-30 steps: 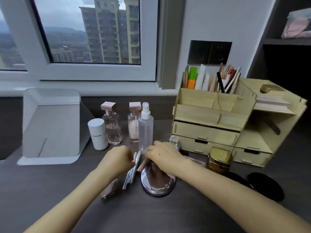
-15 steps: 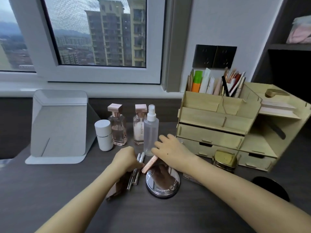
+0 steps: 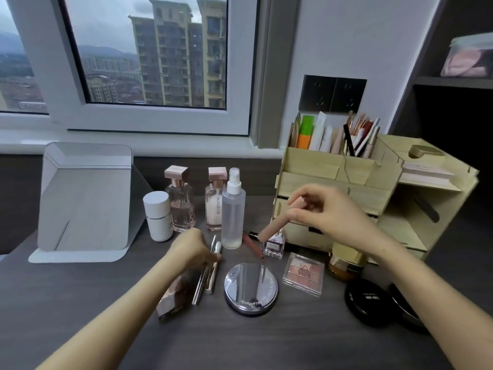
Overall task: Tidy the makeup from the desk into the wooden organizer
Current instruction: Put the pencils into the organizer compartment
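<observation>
Head view: right hand holds a pink tube in the air, left hand down on the silver tubes.

Right hand (image 3: 329,209) is raised in front of the wooden organizer (image 3: 344,180) drawers, fingers curled and pinched on a ribbed pink tube (image 3: 272,226) that slants down-left – its lower end hangs over a small square perfume bottle (image 3: 273,246). Left hand (image 3: 190,249) rests on the desk (image 3: 80,303), fingers curled with the tips against a bunch of silver tubes (image 3: 212,271); cannot tell whether they actually clamp them. Loose on the desk: a red lip tube (image 3: 252,245) beside the clear spray bottle (image 3: 233,209), a round mirrored compact (image 3: 250,288), an eyeshadow palette (image 3: 304,273) just right of it, a gold-lidded jar (image 3: 345,261) at the organizer's foot, and black compacts (image 3: 368,303) – all outside the organizer.
</observation>
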Tool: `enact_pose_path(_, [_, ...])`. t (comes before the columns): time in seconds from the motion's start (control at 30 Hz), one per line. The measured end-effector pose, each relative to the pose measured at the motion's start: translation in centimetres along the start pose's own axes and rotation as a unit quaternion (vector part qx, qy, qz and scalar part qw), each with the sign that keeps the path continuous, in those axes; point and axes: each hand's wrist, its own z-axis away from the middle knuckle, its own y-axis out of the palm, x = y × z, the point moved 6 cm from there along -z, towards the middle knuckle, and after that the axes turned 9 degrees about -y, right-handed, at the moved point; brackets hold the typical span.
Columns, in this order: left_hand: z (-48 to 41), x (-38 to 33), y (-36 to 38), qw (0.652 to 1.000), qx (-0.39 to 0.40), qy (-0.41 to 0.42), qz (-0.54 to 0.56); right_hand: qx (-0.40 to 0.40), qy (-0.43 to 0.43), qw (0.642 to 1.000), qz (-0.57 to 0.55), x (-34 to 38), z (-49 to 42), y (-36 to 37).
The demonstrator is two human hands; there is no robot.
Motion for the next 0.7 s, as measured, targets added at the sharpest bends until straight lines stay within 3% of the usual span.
enact_pose_path(0.13, [3.1, -2.3, -3.2, 0.993, -0.078, 0.084, 0.024, -0.114, 0.036, 0.992, -0.05, -1.4, 0.4, -4.5])
enact_pose_path(0.3, [8.0, -6.7, -7.8, 0.96, -0.151, 0.211, 0.107, -0.34, 0.02, 0.938, 0.067, -2.9, 0.0, -12.4])
enact_pose_path(0.37, [9.3, -8.6, -9.1, 0.944, -0.164, 0.247, 0.148, -0.387, 0.029, 0.91, 0.146, -3.9, -1.6, -14.6])
enact_pose_path(0.47, [10.2, -11.1, -10.1, 0.92, -0.17, 0.277, 0.221, -0.364, 0.069, 0.898, 0.238, -6.5, -5.2, -16.1])
enact_pose_path(0.7, [9.2, -17.7, -11.4, 0.882, -0.185, 0.318, 0.294, -0.216, 0.148, 0.911, 0.319, -11.3, -9.6, -16.3])
